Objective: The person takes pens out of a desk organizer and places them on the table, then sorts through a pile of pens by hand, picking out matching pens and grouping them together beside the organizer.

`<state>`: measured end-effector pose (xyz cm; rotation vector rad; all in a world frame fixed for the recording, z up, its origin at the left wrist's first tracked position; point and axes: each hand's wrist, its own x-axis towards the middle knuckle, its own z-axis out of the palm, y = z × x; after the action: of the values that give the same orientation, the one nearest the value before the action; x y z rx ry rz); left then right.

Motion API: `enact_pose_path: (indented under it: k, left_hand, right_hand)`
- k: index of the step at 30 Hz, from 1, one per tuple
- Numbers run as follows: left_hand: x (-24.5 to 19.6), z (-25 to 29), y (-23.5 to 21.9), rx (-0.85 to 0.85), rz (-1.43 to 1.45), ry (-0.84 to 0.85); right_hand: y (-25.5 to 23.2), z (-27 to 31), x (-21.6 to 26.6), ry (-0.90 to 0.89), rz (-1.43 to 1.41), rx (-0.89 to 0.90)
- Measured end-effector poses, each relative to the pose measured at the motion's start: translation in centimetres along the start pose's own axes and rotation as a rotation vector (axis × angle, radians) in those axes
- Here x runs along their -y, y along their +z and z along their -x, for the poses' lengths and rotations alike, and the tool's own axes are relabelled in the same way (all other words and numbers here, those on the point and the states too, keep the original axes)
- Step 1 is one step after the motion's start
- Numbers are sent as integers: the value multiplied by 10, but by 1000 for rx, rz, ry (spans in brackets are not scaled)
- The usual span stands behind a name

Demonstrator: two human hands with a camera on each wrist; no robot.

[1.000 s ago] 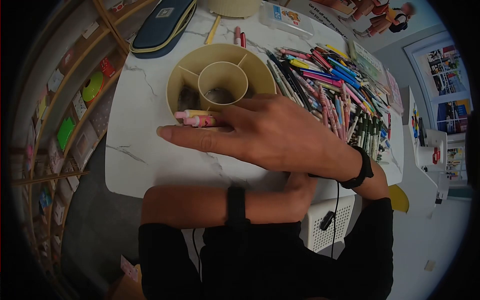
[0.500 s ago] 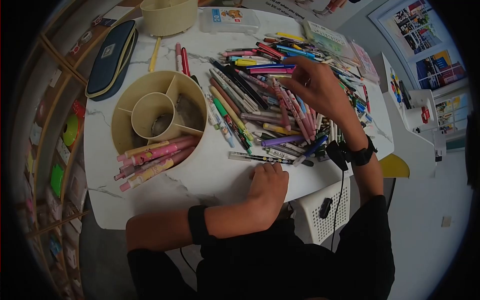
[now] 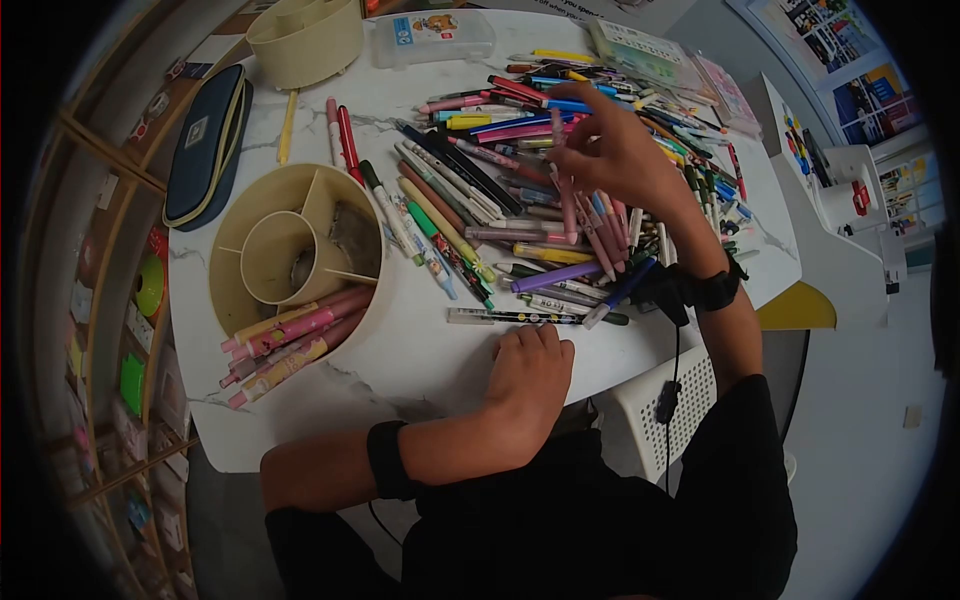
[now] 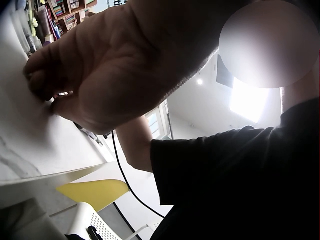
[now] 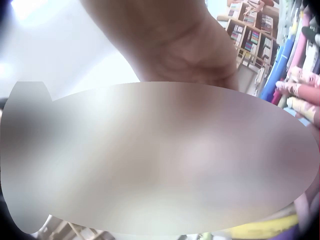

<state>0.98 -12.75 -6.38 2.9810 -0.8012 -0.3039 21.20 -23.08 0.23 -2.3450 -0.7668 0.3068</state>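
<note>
The right hand (image 3: 625, 160) hovers over the big heap of coloured pens and markers (image 3: 560, 190) that covers the right half of the round white marble-patterned table (image 3: 300, 130). Its fingers are bent down towards the heap and pinch a slim pink pen (image 3: 563, 180), which stands nearly upright with its lower end among the other pens. The right wrist view is mostly blurred; it shows only the underside of the hand (image 5: 185, 45) and a few pink and blue pens at the right edge.

The left hand (image 3: 530, 375) rests on the near edge of the table, just below a white pen with dark print (image 3: 510, 317) that lies crosswise at the bottom of the heap. Its fingers are curled under, the knuckles towards the heap, and it holds nothing. In the left wrist view the hand (image 4: 95, 65) presses its bent fingertips against the white tabletop. The two hands are well apart, the right one farther from the body.

To the left of the heap stands a round beige plastic organiser with a middle cup and divided outer compartments (image 3: 290, 255). A bundle of pink and yellow pens (image 3: 290, 340) lies in its nearest compartment, the tips sticking out over the rim towards the table edge. Farther back lie a dark blue zip pencil case (image 3: 205, 145), a second beige round holder (image 3: 305, 40) and a clear plastic box (image 3: 430, 35).
</note>
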Motion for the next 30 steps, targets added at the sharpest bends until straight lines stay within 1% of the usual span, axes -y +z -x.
enact_pose_path:
  k: [2, 3, 5, 6, 8, 9, 10, 11, 13, 14, 16, 18, 20, 21, 22, 23, 25, 26, 28, 29, 30]
  left_hand:
    - [1, 0, -1, 18, 12, 0]
    - [1, -1, -1, 19, 20, -6]
    - [0, -2, -2, 31, 45, -12]
    - [1, -2, -3, 32, 54, -34]
    - [0, -3, -4, 77, 83, -22]
    - [0, -3, -4, 85, 93, -49]
    - [0, -3, -4, 88, 71, -31]
    - [1, -3, -4, 90, 44, -4]
    - [2, -2, -5, 87, 72, -9]
    - [2, -2, -5, 78, 99, -8]
    - [1, -2, -3, 57, 92, -12]
    - [0, -1, -4, 35, 88, -25]
    - [-1, -2, -8, 70, 132, -55]
    - [-3, -3, -3, 70, 128, -63]
    - [-6, -5, 4, 32, 75, -65]
    - [-8, -6, 12, -5, 22, -64]
    - [-7, -6, 15, -17, 13, -70]
    - [-7, -6, 16, -29, 7, -71]
    - [-6, -6, 19, -53, -7, -72]
    - [-6, -6, 20, -63, -14, -73]
    - [-5, -5, 21, -73, -22, -72]
  right_hand:
    - [-13, 11, -5, -51, -430, -198]
    - [-21, 16, -15, -94, -498, -269]
    - [-25, 31, -37, -9, -661, -460]
    - [-24, 38, -52, 37, -735, -505]
    - [-24, 47, -101, 193, -970, -536]
    - [-28, 49, -112, 164, -1177, -459]
    - [-27, 49, -110, 139, -1383, -383]
    - [-31, 48, -105, 182, -1506, -410]
    - [-34, 41, -70, 66, -1461, -389]
    - [-33, 36, -49, -99, -1391, -342]
    - [-28, 25, 6, -327, -1245, -286]
    - [-10, 17, 62, -565, -919, -285]
    - [15, -1, 102, -1015, -650, -182]
    - [34, -9, 115, -1122, -511, -275]
    - [49, -15, 124, -1223, -368, -370]
    - [54, -13, 133, -1227, -373, -371]
    - [61, -3, 150, -1188, -30, -138]
    - [68, -3, 152, -1192, -32, -131]
    - [82, -5, 152, -1230, -98, -39]
    - [85, -5, 152, -1233, -101, -34]
    - [89, -4, 151, -1231, -24, -60]
